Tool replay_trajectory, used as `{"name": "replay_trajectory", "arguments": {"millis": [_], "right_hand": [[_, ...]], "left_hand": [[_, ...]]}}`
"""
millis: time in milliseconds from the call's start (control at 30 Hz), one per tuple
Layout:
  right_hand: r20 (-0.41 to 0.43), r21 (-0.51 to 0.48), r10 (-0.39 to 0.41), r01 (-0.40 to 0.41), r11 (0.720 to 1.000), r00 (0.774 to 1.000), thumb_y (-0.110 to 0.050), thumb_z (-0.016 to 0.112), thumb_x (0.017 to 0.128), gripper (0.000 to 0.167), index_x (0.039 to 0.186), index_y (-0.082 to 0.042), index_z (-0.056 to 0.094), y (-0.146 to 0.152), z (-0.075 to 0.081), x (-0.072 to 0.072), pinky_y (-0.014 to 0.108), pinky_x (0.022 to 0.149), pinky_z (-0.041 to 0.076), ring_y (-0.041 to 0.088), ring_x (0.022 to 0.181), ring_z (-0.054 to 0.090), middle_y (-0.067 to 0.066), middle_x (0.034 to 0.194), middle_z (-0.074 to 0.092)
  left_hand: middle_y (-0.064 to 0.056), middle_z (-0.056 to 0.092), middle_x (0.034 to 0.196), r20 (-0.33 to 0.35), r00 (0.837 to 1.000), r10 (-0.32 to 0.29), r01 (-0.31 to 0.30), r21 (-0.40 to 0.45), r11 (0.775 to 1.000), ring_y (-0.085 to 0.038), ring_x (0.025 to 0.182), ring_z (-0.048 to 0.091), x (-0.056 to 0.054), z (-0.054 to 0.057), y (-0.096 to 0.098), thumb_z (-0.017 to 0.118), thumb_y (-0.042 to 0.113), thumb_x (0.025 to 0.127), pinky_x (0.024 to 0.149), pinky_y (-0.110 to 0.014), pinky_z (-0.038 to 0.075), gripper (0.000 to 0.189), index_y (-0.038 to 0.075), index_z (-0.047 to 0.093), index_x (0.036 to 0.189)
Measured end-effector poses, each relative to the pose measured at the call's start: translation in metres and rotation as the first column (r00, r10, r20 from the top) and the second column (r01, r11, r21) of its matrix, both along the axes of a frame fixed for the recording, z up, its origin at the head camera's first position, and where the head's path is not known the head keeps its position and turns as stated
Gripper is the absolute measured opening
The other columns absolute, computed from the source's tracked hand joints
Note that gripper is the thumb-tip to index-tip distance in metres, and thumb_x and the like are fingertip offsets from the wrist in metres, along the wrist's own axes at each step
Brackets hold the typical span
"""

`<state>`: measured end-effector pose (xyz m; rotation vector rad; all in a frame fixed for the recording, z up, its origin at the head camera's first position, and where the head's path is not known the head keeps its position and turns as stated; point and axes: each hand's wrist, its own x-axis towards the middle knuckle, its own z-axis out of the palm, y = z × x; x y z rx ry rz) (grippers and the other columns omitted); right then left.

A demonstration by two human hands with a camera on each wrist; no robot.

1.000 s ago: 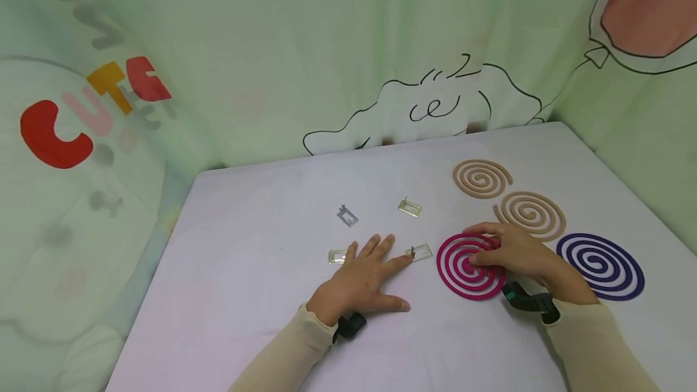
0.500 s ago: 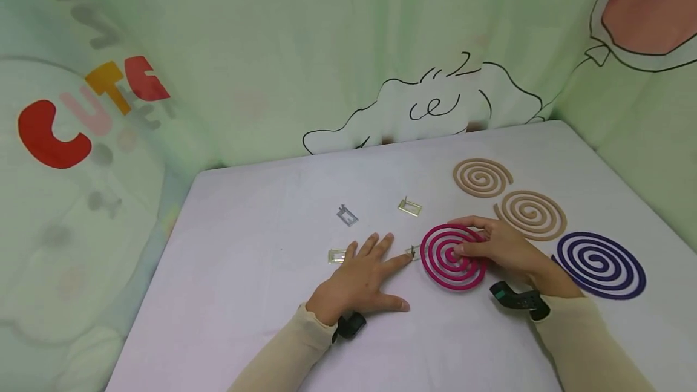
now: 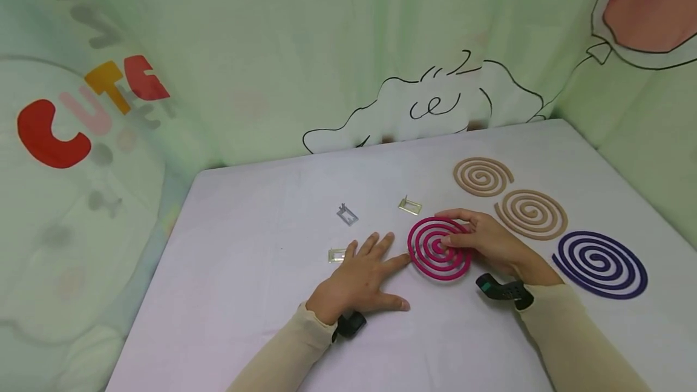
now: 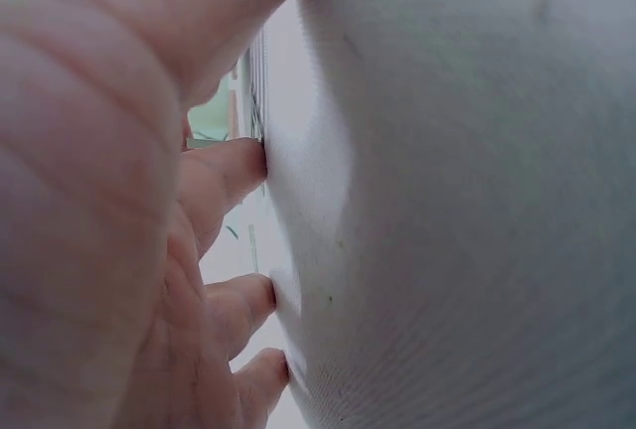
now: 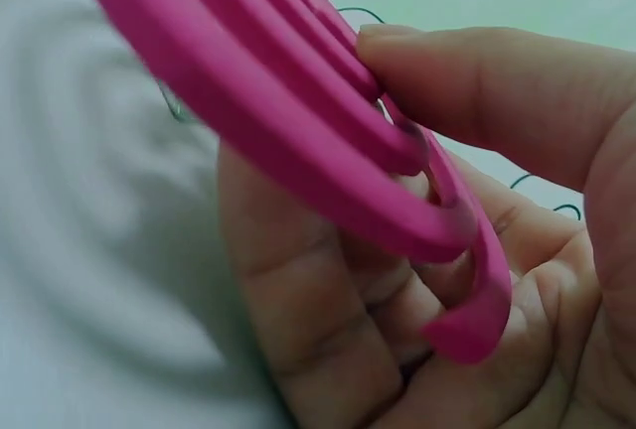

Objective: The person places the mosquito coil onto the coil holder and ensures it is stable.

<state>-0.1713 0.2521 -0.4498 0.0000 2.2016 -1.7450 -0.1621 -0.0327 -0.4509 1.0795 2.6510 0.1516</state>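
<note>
A pink mosquito coil (image 3: 436,247) is held by my right hand (image 3: 492,244), its thumb on the upper face near the centre and the other fingers beneath. In the right wrist view the coil (image 5: 298,186) is lifted off the cloth and tilted, with its outer end hanging lower. My left hand (image 3: 359,280) rests on the table with fingers spread; the left wrist view shows its fingertips (image 4: 243,166) touching the cloth. The left index fingertip meets the coil's left edge in the head view. A metal coil stand at that fingertip is hidden beneath the coil.
Two tan coils, one farther back (image 3: 481,176) and one nearer (image 3: 530,215), lie at the right beside a purple coil (image 3: 601,265). Small metal stands lie behind the hands: silver (image 3: 347,215), gold (image 3: 409,205), and another (image 3: 336,255) partly under the left hand.
My right hand has lifted the pink mosquito coil and carried it left and slightly farther back, over the stand by the left index finger. The left hand has stayed in place.
</note>
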Motion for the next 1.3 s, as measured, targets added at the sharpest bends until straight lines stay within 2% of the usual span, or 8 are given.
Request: {"name": "replay_trajectory", "arguments": {"millis": [367, 600, 867, 1067, 1300], "right_hand": [[0.022, -0.102, 0.008, -0.005, 0.995, 1.0, -0.011, 0.074, 0.097, 0.067, 0.155, -0.001, 0.043, -0.013, 0.002, -0.007, 0.031, 0.091, 0.06, 0.019, 0.107, 0.071, 0.024, 0.138, 0.064], [0.024, -0.103, -0.022, 0.024, 0.994, 0.999, -0.012, 0.074, 0.097, 0.064, 0.154, -0.004, 0.047, -0.019, -0.001, -0.008, 0.03, 0.089, 0.06, 0.018, 0.104, 0.072, 0.017, 0.13, 0.07], [0.017, -0.115, -0.046, 0.048, 0.992, 0.999, -0.012, 0.075, 0.096, 0.064, 0.153, -0.001, 0.047, -0.027, 0.002, -0.006, 0.026, 0.085, 0.061, 0.015, 0.093, 0.074, 0.013, 0.117, 0.076], [0.001, -0.114, -0.045, 0.045, 0.992, 0.999, -0.012, 0.075, 0.097, 0.063, 0.152, 0.001, 0.048, -0.027, 0.0, -0.006, 0.027, 0.084, 0.061, 0.014, 0.094, 0.074, 0.013, 0.118, 0.075], [0.013, -0.142, -0.04, 0.042, 0.989, 0.999, -0.01, 0.074, 0.096, 0.062, 0.151, 0.003, 0.047, -0.029, -0.001, -0.009, 0.027, 0.083, 0.061, 0.014, 0.09, 0.074, 0.01, 0.111, 0.078]], "left_hand": [[-0.003, 0.012, 0.176, 0.025, 1.0, 0.003, -0.004, 0.017, 1.0, -0.034, 0.161, 0.011, 0.0, 0.002, 0.002, 0.067, 0.074, 0.087, 0.124, -0.066, 0.018, 0.09, 0.043, 0.031, 0.163], [-0.003, 0.013, 0.176, 0.016, 1.0, -0.004, 0.004, 0.011, 1.0, -0.034, 0.161, 0.011, 0.002, 0.0, 0.002, 0.066, 0.074, 0.087, 0.123, -0.066, 0.019, 0.09, 0.043, 0.03, 0.164], [-0.003, 0.013, 0.175, 0.003, 1.0, -0.011, 0.011, 0.015, 1.0, -0.034, 0.161, 0.011, 0.001, 0.0, 0.001, 0.066, 0.074, 0.087, 0.123, -0.066, 0.02, 0.091, 0.042, 0.03, 0.164], [-0.003, 0.013, 0.176, 0.004, 1.0, -0.017, 0.017, 0.019, 1.0, -0.035, 0.161, 0.012, 0.0, 0.0, 0.001, 0.065, 0.075, 0.088, 0.122, -0.066, 0.021, 0.092, 0.042, 0.027, 0.165], [-0.002, 0.013, 0.176, 0.004, 1.0, -0.006, 0.006, 0.009, 1.0, -0.035, 0.161, 0.011, -0.001, -0.001, -0.001, 0.066, 0.074, 0.087, 0.123, -0.066, 0.02, 0.093, 0.042, 0.027, 0.165]]}}
